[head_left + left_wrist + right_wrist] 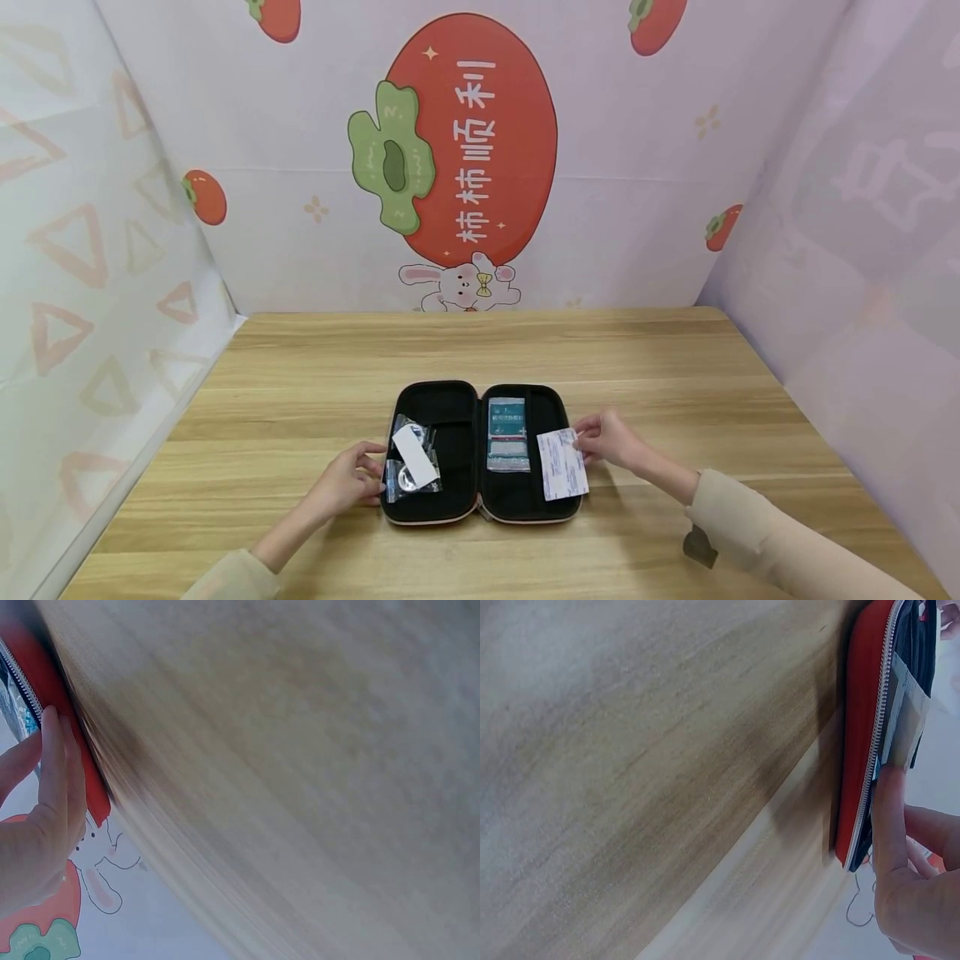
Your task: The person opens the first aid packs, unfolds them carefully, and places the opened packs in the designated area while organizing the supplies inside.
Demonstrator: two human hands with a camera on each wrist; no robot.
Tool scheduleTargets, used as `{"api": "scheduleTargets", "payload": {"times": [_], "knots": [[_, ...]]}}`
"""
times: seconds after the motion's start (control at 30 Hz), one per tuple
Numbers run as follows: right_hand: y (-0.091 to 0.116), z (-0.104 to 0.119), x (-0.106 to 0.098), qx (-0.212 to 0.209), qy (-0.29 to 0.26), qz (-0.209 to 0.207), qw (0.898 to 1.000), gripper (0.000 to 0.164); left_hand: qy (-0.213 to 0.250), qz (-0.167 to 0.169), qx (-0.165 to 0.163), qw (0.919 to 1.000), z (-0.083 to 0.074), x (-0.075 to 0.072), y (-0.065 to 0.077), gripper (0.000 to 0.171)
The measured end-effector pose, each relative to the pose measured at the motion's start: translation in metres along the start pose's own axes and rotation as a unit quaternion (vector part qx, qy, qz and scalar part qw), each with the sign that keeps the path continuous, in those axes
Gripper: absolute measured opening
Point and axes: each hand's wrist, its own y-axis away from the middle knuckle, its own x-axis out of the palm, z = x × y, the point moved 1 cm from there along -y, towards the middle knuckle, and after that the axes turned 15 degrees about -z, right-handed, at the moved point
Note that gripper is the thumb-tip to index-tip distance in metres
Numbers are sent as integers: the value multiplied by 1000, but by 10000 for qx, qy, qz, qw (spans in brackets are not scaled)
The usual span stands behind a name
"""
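Observation:
An unfolded zip case [453,508], black inside with a red outer shell, lies on the table. My left hand [348,481] touches its left side, and the left wrist view shows fairly straight fingers [54,769] against the red wall. At the case's right edge my right hand [609,437] pinches a white paper packet [562,467] with blue print, which lies over the right half. Clear bags [401,479] with round white items and a blank white strip [415,457] sit in the left half. Teal-and-silver sachets [507,425] sit in the right half.
The case stands on a wood-grain table [315,358]. Behind it hangs a white backdrop [622,225] with persimmon and rabbit drawings, and patterned cloth walls flank both sides. A small dark object [699,547] shows under the right sleeve.

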Motion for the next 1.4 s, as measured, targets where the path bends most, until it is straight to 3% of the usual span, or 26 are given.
{"api": "scheduleTargets", "payload": {"times": [0.9, 1.4], "knots": [[10, -5, 8, 566, -393, 185, 9974, 24, -37, -61, 35, 10000, 2, 1, 0, 52], [7, -4, 29, 816, -844, 179, 9929, 24, -38, -77, 2, 10000, 1, 1, -1, 51]]}}
